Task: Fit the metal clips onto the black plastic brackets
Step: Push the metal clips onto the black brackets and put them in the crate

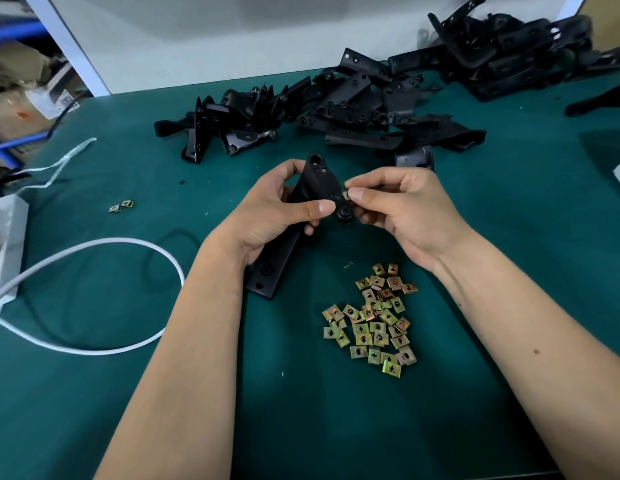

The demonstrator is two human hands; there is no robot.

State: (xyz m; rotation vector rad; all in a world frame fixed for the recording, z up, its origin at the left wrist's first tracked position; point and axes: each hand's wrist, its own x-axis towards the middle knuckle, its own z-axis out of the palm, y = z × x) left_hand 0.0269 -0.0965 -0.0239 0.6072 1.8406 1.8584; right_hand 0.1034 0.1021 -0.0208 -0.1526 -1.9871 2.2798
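My left hand (270, 209) grips a long black plastic bracket (317, 180) above the green table, its lower end (267, 275) pointing toward me. My right hand (398, 209) pinches a small metal clip (346, 195) between thumb and forefinger, right at the bracket's right edge. A loose heap of several brass-coloured metal clips (374, 320) lies on the table below my right hand. Two more clips (121, 206) lie apart at the left.
A big pile of black brackets (336, 109) stretches across the back of the green table (94, 393), rising higher at the far right (509, 53). A white cable (128, 242) loops at the left from a white box (7, 244). Shelving with cartons stands beyond the left edge.
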